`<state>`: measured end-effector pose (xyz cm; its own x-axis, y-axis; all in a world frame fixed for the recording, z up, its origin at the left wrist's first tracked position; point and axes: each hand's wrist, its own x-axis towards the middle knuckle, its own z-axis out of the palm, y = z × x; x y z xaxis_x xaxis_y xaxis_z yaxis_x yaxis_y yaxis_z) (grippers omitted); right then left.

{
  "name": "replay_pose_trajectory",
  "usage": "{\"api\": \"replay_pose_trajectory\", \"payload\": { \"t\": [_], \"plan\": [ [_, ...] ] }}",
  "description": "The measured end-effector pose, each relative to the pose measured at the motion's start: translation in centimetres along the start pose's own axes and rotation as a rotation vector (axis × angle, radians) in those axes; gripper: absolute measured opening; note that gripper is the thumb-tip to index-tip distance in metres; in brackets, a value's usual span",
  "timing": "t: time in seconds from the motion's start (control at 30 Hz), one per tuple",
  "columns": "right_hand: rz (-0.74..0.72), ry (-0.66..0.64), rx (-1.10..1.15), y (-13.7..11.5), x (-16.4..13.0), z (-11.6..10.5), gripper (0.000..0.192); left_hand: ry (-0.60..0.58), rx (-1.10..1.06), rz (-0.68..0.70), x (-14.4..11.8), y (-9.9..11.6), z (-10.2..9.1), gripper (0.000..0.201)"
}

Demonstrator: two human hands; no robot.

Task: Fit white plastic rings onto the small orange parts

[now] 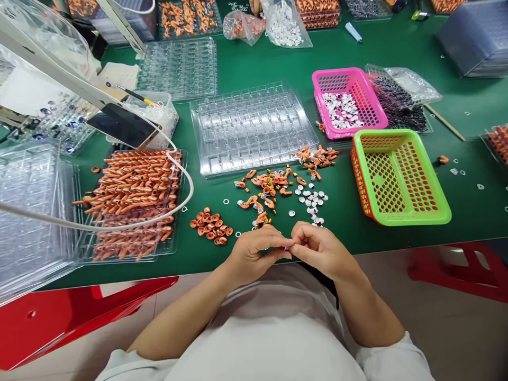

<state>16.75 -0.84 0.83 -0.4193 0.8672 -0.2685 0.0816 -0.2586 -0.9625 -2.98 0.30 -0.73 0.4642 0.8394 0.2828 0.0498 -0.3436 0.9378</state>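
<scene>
At the table's near edge my left hand and my right hand meet, fingertips pinched together. Between them is a tiny part, mostly hidden, of which only a small greyish bit shows. Just beyond my hands lie loose orange earbud-like pieces with yellow and silver bits. Small round white discs are scattered beyond my right hand. To the left of my left hand sits a small pile of orange cup-shaped shells.
A green basket stands at right, behind it a pink basket holding white discs. A clear tray lies mid-table. On the left, trays of orange stems are stacked under a white cable and a phone.
</scene>
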Motion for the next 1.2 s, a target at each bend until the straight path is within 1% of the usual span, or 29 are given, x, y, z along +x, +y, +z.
{"api": "replay_pose_trajectory", "payload": {
  "t": [0.17, 0.37, 0.47, 0.53, 0.6, 0.67, 0.77, 0.83, 0.9, 0.97, 1.07, 1.2],
  "plan": [
    [0.019, -0.038, 0.034, 0.3, -0.2, 0.0, 0.025, -0.027, 0.003, 0.038, -0.1, 0.3, -0.1, 0.023],
    [0.070, -0.124, 0.274, 0.5, 0.1, 0.2, 0.025, -0.024, 0.006, 0.051, -0.3, 0.9, -0.1, 0.023],
    [0.087, -0.144, 0.329, 0.5, 0.3, 0.3, 0.025, -0.005, 0.016, 0.034, -0.4, 1.0, 0.1, 0.022],
    [0.080, -0.113, 0.295, 0.5, 0.3, 0.4, 0.023, 0.013, 0.009, 0.006, -0.4, 1.0, 0.2, 0.023],
    [0.056, -0.044, 0.201, 0.3, 0.1, 0.5, 0.020, 0.023, -0.009, -0.058, -0.5, 1.1, 0.3, 0.021],
    [0.020, 0.037, 0.081, 0.1, -0.1, 0.8, 0.017, 0.026, -0.029, -0.157, -0.5, 1.3, 0.3, 0.018],
    [-0.054, 0.136, -0.078, -0.3, -0.4, 1.1, 0.016, 0.050, -0.077, -0.309, -0.5, 1.6, 0.3, 0.020],
    [-0.096, 0.172, -0.144, -0.6, -0.5, 1.2, 0.015, 0.069, -0.125, -0.390, -0.5, 1.7, 0.3, 0.019],
    [-0.125, 0.181, -0.177, -0.8, -0.6, 1.3, 0.014, 0.085, -0.159, -0.439, -0.5, 1.7, 0.4, 0.015],
    [-0.144, 0.184, -0.190, -0.9, -0.7, 1.4, 0.012, 0.097, -0.171, -0.451, -0.5, 1.7, 0.4, 0.012],
    [-0.175, 0.206, -0.203, -0.8, -0.8, 1.4, 0.009, 0.117, -0.162, -0.428, -0.6, 1.6, 0.5, 0.010],
    [-0.219, 0.250, -0.250, -0.7, -0.7, 1.5, 0.012, 0.136, -0.076, -0.368, -0.6, 1.6, 0.6, 0.009]
  ]
}}
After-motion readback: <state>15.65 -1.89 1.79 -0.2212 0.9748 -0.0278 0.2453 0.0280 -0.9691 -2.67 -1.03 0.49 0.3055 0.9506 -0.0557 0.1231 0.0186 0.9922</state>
